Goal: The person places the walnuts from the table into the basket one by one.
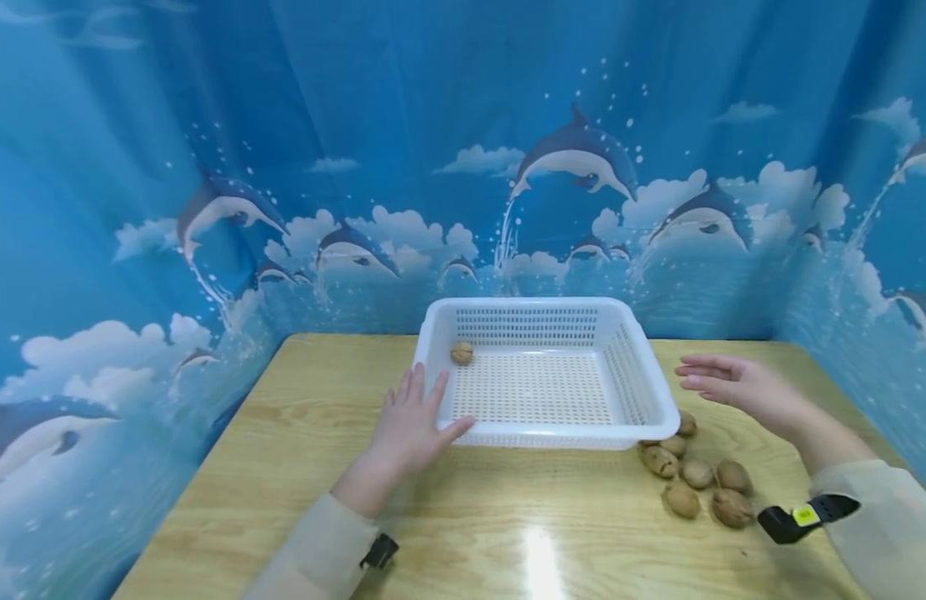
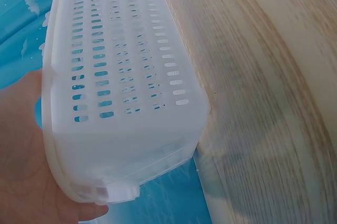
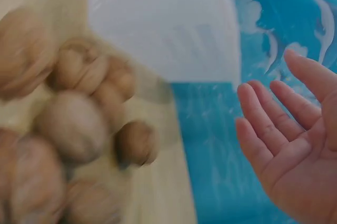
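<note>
A white plastic basket with slotted walls stands on the wooden table. One walnut lies inside it, in the far left corner. My left hand rests on the basket's left rim near the front corner, fingers spread and straight. In the left wrist view, that hand lies along the rim of the basket. My right hand hovers off the basket's right side with nothing in it; its fingers are loosely bent. Several walnuts lie on the table below and left of the right hand.
The wooden table reaches back to a blue curtain printed with dolphins, which also hangs at both sides. Black straps with small devices circle the left wrist and the right sleeve.
</note>
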Motion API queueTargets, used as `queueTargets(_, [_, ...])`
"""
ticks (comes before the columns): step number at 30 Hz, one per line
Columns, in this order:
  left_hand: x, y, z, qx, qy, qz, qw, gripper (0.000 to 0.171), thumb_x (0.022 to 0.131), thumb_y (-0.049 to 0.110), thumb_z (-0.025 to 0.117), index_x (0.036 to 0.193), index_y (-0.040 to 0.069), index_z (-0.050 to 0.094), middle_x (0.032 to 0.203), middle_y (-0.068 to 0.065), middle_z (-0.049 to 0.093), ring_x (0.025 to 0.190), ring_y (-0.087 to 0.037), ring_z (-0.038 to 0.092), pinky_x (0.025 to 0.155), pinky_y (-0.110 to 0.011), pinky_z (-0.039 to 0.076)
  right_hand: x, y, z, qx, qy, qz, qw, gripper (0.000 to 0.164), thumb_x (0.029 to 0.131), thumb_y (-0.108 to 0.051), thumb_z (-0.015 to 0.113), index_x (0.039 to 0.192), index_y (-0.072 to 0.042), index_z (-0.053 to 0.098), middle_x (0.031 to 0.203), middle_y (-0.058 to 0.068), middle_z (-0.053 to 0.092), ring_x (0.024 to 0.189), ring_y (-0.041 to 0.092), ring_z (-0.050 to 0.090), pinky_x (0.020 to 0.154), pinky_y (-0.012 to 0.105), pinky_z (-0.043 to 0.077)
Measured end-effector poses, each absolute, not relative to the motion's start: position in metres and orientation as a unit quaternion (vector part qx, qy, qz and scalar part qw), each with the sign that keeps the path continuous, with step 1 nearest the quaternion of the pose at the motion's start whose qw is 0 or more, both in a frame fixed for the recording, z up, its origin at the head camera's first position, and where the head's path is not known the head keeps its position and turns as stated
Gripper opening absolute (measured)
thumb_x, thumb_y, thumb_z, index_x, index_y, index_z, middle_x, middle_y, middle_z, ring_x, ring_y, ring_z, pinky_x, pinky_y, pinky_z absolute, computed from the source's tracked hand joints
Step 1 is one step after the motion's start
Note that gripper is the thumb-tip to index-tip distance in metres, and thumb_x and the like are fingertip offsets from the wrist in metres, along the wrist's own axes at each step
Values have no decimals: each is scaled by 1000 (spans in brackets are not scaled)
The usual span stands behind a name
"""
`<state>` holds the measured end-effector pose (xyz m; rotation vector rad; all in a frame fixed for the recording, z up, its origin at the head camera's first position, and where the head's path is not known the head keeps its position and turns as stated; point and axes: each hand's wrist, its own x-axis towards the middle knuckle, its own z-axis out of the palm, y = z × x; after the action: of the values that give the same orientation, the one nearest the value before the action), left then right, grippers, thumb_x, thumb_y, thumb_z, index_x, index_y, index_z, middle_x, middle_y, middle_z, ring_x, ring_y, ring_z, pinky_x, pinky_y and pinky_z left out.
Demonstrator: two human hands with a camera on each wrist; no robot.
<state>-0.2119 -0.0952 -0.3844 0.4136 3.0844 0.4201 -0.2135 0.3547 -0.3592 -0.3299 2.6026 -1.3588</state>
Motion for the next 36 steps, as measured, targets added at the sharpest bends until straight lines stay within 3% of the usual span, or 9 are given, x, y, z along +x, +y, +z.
queueTargets(3, [-212,-97,-384,130,982,134,-2,85,86,68,41,150,15,21,154,-21,5,139,-38,3,109,-57,9,-211,361,-374,-113,889,-433,98,56,97,-28,50,139,6,34,134,27,45,111,14,55,88,31,50])
queueTargets(7, [-211,-97,-383,125,983,135,4,85,86,68,41,150,15,21,154,-20,3,140,-38,2,110,-56,8,-213,362,-391,-102,909,-389,108,59,96,-30,52,136,10,37,133,32,43,118,45,45,89,53,45])
queueTargets(10, [-211,-98,-382,127,982,136,1,85,86,68,41,149,14,22,154,-21,4,139,-38,3,110,-56,9,-216,359,-399,-89,918,-367,119,63,93,-33,56,133,13,39,132,35,42,118,51,41,89,58,42])
queueTargets(17, [-211,-96,-382,127,982,143,7,84,87,66,42,150,16,21,154,-20,2,140,-37,1,110,-56,8,-220,356,-408,-84,925,-343,144,62,90,-33,61,127,14,45,126,35,47,115,52,42,86,57,43])
queueTargets(27, [-209,-97,-380,134,981,139,4,83,87,66,42,150,15,21,154,-20,4,139,-38,2,109,-57,11,-224,356,-415,-68,937,-320,127,53,86,-31,67,116,12,57,110,26,61,104,43,54,83,53,46])
queueTargets(36, [-209,-96,-380,133,981,142,6,83,87,66,42,150,15,21,154,-21,3,139,-38,2,109,-57,10,-221,360,-414,-59,941,-313,115,52,85,-33,68,112,10,59,104,20,64,96,34,59,75,41,50])
